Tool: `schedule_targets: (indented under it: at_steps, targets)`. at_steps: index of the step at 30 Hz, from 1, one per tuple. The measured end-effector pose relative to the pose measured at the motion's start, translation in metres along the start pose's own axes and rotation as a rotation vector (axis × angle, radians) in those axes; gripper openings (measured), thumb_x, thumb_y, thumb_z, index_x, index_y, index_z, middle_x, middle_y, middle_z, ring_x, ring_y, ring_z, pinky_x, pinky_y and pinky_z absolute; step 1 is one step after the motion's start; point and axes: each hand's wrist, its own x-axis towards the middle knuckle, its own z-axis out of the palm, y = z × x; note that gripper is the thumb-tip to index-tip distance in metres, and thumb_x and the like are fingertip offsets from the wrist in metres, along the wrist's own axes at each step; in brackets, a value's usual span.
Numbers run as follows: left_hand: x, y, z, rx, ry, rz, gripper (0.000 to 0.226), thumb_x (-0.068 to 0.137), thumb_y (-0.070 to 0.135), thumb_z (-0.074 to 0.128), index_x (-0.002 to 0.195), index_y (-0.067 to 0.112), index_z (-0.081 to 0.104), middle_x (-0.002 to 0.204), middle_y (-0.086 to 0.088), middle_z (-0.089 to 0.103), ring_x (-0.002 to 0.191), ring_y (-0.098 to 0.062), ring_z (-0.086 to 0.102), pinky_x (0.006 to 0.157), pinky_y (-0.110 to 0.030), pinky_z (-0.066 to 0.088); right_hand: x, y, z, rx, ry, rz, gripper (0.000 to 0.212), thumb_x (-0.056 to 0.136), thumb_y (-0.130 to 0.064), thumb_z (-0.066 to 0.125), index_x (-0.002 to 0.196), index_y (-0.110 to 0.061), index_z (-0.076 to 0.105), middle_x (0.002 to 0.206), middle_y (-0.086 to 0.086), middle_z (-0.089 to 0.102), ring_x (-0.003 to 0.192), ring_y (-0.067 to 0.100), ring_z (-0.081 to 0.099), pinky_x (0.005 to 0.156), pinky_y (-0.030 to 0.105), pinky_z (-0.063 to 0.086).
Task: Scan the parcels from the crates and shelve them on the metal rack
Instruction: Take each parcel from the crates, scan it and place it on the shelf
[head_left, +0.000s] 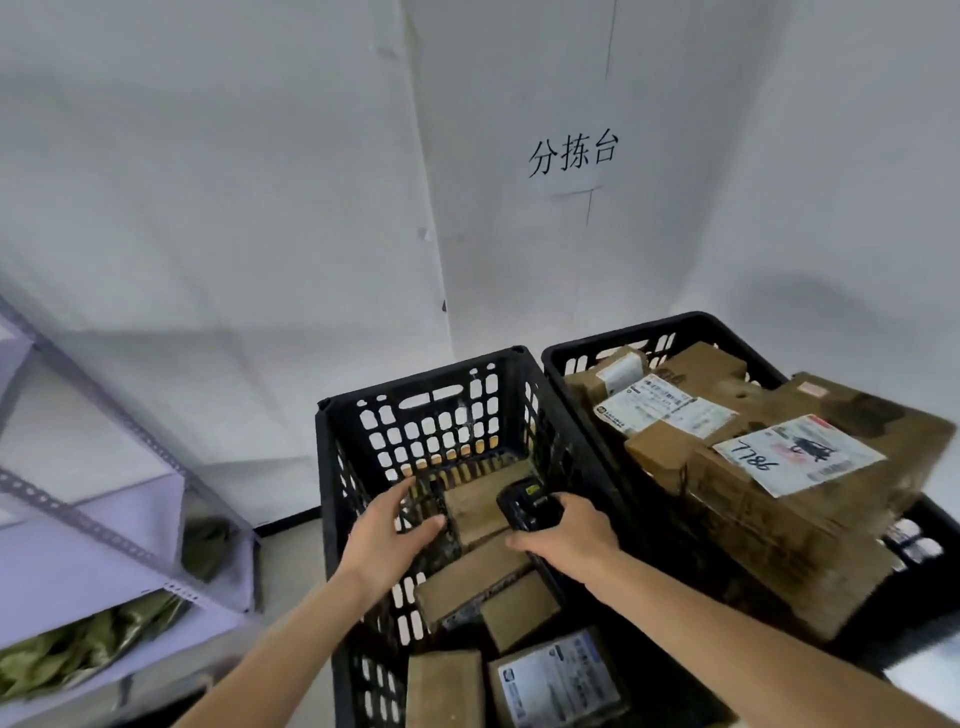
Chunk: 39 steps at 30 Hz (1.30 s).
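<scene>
White walls back two black crates. Inside the left crate (332, 467) a parcel (475, 506) lies just ahead of both hands, long axis running away. Left hand (387, 535), fingers spread and empty, is nearer; right hand (566, 540) grips a scanner (530, 506). Right crate's box (800, 457) reads "7786"; wall sign (574, 153) reads "分拣台". Rack (78, 514) stands left.

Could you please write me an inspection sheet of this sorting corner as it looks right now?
Surface: pale floor, partly visible.
Job's things: left crate holds a few cardboard parcels; right crate is heaped with labelled parcels; metal rack at left.
Clutter: green bags on the rack.
Hands: left hand open, reaching into the left crate; right hand grips a black scanner.
Cables: nothing seen.
Surroundings: white wall with a paper sign.
</scene>
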Motion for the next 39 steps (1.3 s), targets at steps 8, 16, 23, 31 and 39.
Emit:
schedule_targets:
  at_steps: [8, 16, 23, 31, 39]
  targets:
    - [0.069, -0.025, 0.026, 0.102, -0.168, 0.014, 0.085, 0.088, 0.044, 0.072, 0.157, 0.023, 0.028, 0.157, -0.004, 0.039, 0.133, -0.021, 0.048, 0.103, -0.031, 0.045, 0.059, 0.004, 0.016, 0.002, 0.014, 0.053, 0.069, 0.078, -0.034, 0.091, 0.137, -0.021, 0.059, 0.125, -0.001, 0.067, 0.116, 0.021, 0.064, 0.096, 0.032, 0.053]
    - [0.103, -0.029, 0.056, 0.093, -0.29, -0.071, 0.089, 0.088, 0.046, 0.072, 0.158, 0.024, 0.022, 0.156, -0.004, 0.039, 0.114, -0.023, 0.062, 0.09, -0.033, 0.055, 0.088, 0.013, 0.033, 0.042, 0.045, 0.099, 0.075, 0.078, -0.036, 0.091, 0.142, -0.022, 0.055, 0.134, 0.001, 0.064, 0.126, 0.022, 0.059, 0.1, 0.032, 0.048]
    - [0.117, -0.035, 0.067, 0.023, -0.307, -0.152, 0.097, 0.083, 0.045, 0.077, 0.159, 0.021, 0.021, 0.153, -0.005, 0.044, 0.132, -0.027, 0.051, 0.104, -0.04, 0.048, 0.102, 0.016, 0.035, 0.073, 0.091, 0.113, 0.074, 0.076, -0.038, 0.09, 0.141, -0.026, 0.056, 0.13, -0.001, 0.064, 0.123, 0.022, 0.059, 0.101, 0.034, 0.05]
    - [0.129, -0.043, 0.061, -0.034, -0.215, -0.262, 0.099, 0.083, 0.032, 0.08, 0.159, 0.023, 0.017, 0.15, -0.007, 0.047, 0.118, -0.032, 0.061, 0.096, -0.049, 0.054, 0.106, 0.015, 0.047, 0.07, 0.045, 0.059, 0.079, 0.077, -0.038, 0.091, 0.144, -0.021, 0.054, 0.136, -0.001, 0.061, 0.128, 0.021, 0.057, 0.097, 0.028, 0.047]
    - [0.126, -0.045, 0.065, -0.105, -0.216, -0.321, 0.07, 0.084, 0.022, 0.079, 0.144, 0.018, 0.042, 0.128, 0.002, 0.059, 0.102, -0.025, 0.064, 0.084, -0.04, 0.058, 0.106, 0.021, 0.041, 0.145, 0.044, 0.071, 0.08, 0.078, -0.034, 0.091, 0.147, -0.022, 0.052, 0.135, -0.001, 0.061, 0.128, 0.022, 0.057, 0.102, 0.032, 0.048]
